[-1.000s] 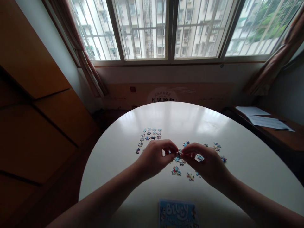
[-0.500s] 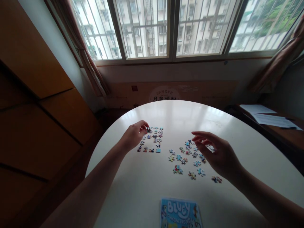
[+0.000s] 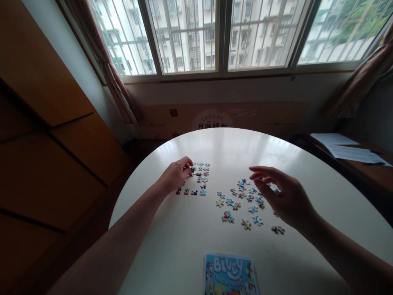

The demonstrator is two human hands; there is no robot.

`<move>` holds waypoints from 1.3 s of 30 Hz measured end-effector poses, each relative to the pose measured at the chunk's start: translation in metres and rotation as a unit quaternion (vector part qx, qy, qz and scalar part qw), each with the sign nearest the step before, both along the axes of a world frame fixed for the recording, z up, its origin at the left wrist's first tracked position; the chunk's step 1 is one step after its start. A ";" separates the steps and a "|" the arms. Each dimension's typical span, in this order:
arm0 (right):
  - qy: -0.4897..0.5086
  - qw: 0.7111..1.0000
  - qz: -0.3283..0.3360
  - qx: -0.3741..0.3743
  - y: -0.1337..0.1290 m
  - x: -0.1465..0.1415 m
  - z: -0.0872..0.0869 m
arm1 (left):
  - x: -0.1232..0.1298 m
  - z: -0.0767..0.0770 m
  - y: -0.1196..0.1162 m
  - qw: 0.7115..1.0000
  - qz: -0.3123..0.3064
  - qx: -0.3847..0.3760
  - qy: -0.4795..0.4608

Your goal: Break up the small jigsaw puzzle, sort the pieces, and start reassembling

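My left hand point(image 3: 175, 174) is over the left side of a spaced-out grid of jigsaw puzzle pieces point(image 3: 203, 192). Its thumb and fingers are pinched together on a small dark puzzle piece point(image 3: 192, 169), partly covered by the fingertips. To the right, my right hand point(image 3: 284, 198) hovers above a scatter of loose puzzle pieces point(image 3: 253, 209). Its fingers reach out to the left, the thumb apart from them, with nothing visible between. Some loose pieces are hidden behind this hand. Part of the grid's left column is hidden by my left hand.
Everything lies on a round white table point(image 3: 172, 246). A blue flat box or booklet marked "BLUEY" point(image 3: 230, 274) lies near the front edge of view. Papers point(image 3: 353, 152) lie on a brown surface at the right. Beyond the table are a wall and barred windows.
My left fingers have shifted slightly over the grid's left side. My right hand has moved a little to the right, still above the loose pieces. The view has tilted slightly.
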State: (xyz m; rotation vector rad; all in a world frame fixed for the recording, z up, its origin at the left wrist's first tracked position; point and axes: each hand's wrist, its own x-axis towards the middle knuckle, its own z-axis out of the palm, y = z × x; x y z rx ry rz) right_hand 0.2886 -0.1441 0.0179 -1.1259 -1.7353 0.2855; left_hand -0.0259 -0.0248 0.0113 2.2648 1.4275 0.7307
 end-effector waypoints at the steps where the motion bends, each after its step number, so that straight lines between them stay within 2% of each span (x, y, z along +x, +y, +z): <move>1: 0.000 1.000 0.000 0.001 0.000 0.000 0.000 | -0.001 0.000 0.001 1.000 0.001 0.005 0.004; 7: 0.003 1.000 -0.003 -0.022 0.000 0.003 -0.001 | -0.001 -0.003 0.006 1.000 -0.007 0.020 0.011; 12: 0.002 1.000 -0.009 -0.019 0.000 0.004 -0.002 | -0.005 0.008 0.003 0.999 0.001 0.040 0.017; 16: 0.003 0.999 -0.019 -0.027 0.000 0.004 -0.002 | -0.014 0.020 -0.002 0.998 0.003 -0.034 0.045; 18: 0.002 0.999 -0.019 -0.030 0.000 0.003 -0.002 | -0.016 0.021 -0.004 0.996 0.004 -0.076 0.054; 21: -0.001 0.999 -0.017 -0.029 -0.001 0.001 -0.002 | -0.013 0.018 -0.005 0.993 0.017 -0.092 0.073; 25: -0.007 1.000 -0.014 -0.022 -0.001 0.001 0.000 | -0.006 0.015 -0.006 0.991 0.031 -0.061 0.118; 29: -0.005 1.000 -0.012 -0.023 -0.001 0.004 0.000 | -0.003 0.020 -0.009 0.984 0.046 -0.004 0.170; 35: -0.019 1.000 0.008 -0.008 0.001 0.009 0.003 | -0.003 0.022 -0.011 0.981 -0.034 0.036 0.186; 39: -0.022 1.000 0.003 0.010 0.004 0.012 0.005 | -0.002 0.018 -0.008 0.977 -0.033 0.028 0.207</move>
